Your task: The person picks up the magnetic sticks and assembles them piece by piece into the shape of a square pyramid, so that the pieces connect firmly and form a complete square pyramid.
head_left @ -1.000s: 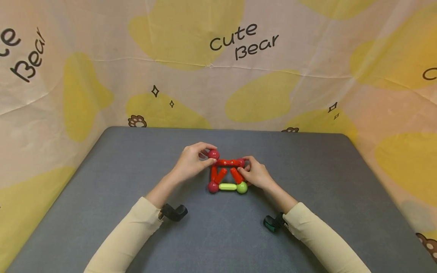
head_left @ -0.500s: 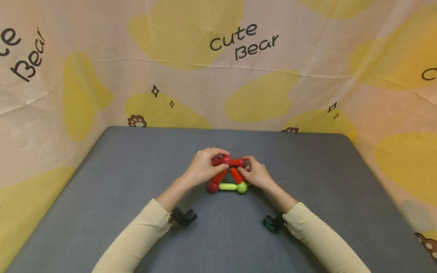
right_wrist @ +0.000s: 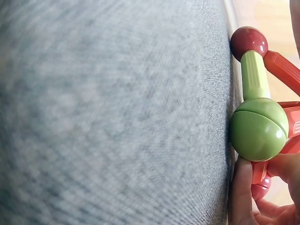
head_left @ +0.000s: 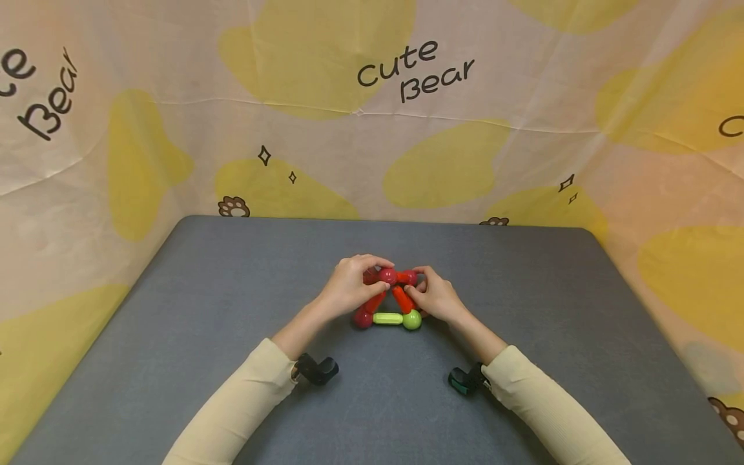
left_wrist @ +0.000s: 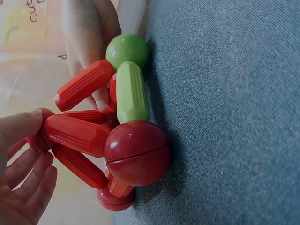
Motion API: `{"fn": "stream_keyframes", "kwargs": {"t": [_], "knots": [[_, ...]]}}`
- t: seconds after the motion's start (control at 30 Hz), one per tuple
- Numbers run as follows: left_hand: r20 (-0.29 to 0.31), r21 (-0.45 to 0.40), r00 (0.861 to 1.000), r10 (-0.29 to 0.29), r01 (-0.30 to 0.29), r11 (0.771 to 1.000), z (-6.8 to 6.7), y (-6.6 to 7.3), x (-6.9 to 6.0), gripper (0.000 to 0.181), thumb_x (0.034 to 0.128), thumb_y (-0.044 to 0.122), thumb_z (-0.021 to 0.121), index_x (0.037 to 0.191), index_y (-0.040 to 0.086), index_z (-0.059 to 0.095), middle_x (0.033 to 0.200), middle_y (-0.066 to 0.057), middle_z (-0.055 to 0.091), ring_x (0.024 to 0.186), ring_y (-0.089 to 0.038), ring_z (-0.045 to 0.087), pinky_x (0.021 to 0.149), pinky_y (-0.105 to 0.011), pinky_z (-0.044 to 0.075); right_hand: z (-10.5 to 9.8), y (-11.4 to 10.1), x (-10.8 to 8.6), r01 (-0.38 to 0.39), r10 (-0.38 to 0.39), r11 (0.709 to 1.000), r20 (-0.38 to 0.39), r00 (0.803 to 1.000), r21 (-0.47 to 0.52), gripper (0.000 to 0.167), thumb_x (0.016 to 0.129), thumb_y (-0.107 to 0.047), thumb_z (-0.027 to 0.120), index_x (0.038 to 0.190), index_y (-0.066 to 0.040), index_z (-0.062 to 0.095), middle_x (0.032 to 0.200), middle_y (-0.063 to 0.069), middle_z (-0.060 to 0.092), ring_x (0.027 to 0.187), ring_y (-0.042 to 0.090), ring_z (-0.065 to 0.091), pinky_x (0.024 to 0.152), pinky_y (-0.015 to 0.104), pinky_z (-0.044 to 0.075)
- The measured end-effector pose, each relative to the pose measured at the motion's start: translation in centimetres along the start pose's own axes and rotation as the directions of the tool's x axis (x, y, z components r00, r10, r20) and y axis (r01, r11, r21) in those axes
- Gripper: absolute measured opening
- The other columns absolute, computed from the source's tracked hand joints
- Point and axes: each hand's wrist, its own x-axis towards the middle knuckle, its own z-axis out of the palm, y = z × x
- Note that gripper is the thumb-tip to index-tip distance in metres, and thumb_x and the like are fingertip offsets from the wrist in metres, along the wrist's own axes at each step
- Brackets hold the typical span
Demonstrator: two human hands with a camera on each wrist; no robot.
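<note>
Magnetic rods and balls form a small structure at the middle of the table. Its base has a light green rod (head_left: 387, 318) joining a dark red ball (left_wrist: 137, 153) at front left to a green ball (head_left: 412, 320) at front right. With thumb and fingers, my left hand (head_left: 351, 284) pinches a red ball (head_left: 387, 276) raised above the base, where slanting red rods (left_wrist: 77, 135) meet it. One red rod (left_wrist: 84, 84) leans up from the green ball, its upper end apart from the raised ball. My right hand (head_left: 438, 300) grips the structure's back right corner, around a red ball (head_left: 410, 278).
The dark grey table (head_left: 232, 258) extends around the structure on every side. A printed cloth (head_left: 325, 97) hangs behind and beside it. Each wrist carries a black camera mount (head_left: 316, 369).
My left hand has moved right and slightly down with the red ball, from the back left corner to between the slanting rods. My right hand stays in place.
</note>
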Motion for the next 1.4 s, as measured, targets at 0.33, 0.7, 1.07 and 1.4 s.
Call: {"fn": "stream_keyframes", "kwargs": {"t": [0.33, 0.7, 1.07, 1.4], "knots": [[0.008, 0.026, 1.000, -0.002, 0.002, 1.000, 0.23, -0.06, 0.08, 0.032, 0.0780, 0.015, 0.073, 0.109, 0.013, 0.067, 0.101, -0.001, 0.066, 0.078, -0.012, 0.059, 0.065, -0.024, 0.049, 0.03, 0.11, 0.05, 0.002, -0.002, 1.000, -0.001, 1.000, 0.006, 0.049, 0.089, -0.021, 0.059, 0.130, -0.003, 0.039, 0.080, 0.011, 0.061, 0.051, 0.014, 0.059, 0.049, 0.028, 0.051], [0.015, 0.051, 1.000, 0.011, -0.011, 0.999, 0.44, -0.01, 0.08, 0.032, 0.0771, 0.016, 0.074, 0.109, 0.012, 0.068, 0.102, 0.000, 0.066, 0.080, -0.013, 0.058, 0.070, -0.030, 0.046, 0.09, 0.06, -0.05, 0.008, -0.008, 1.000, -0.012, 1.000, 0.008, 0.049, 0.089, -0.021, 0.060, 0.129, -0.001, 0.040, 0.081, 0.011, 0.062, 0.052, 0.014, 0.060, 0.048, 0.028, 0.051], [0.012, 0.098, 0.999, 0.037, -0.038, 0.995, 0.48, -0.07, -0.06, 0.032, 0.0773, 0.017, 0.074, 0.108, 0.013, 0.067, 0.101, 0.000, 0.066, 0.080, -0.013, 0.057, 0.080, -0.038, 0.042, 0.07, -0.02, -0.01, 0.006, -0.006, 1.000, -0.011, 1.000, -0.004, 0.050, 0.089, -0.022, 0.060, 0.129, -0.001, 0.040, 0.080, 0.010, 0.062, 0.051, 0.014, 0.059, 0.048, 0.028, 0.051], [0.005, 0.067, 0.999, 0.044, -0.044, 0.997, 0.36, -0.08, -0.33, 0.032, 0.0776, 0.015, 0.074, 0.109, 0.012, 0.067, 0.103, -0.001, 0.065, 0.082, -0.013, 0.059, 0.077, -0.034, 0.047, 0.06, -0.05, -0.10, 0.009, -0.009, 1.000, -0.007, 1.000, -0.007, 0.049, 0.089, -0.021, 0.060, 0.129, -0.001, 0.040, 0.079, 0.010, 0.061, 0.050, 0.014, 0.058, 0.048, 0.028, 0.051]]}}
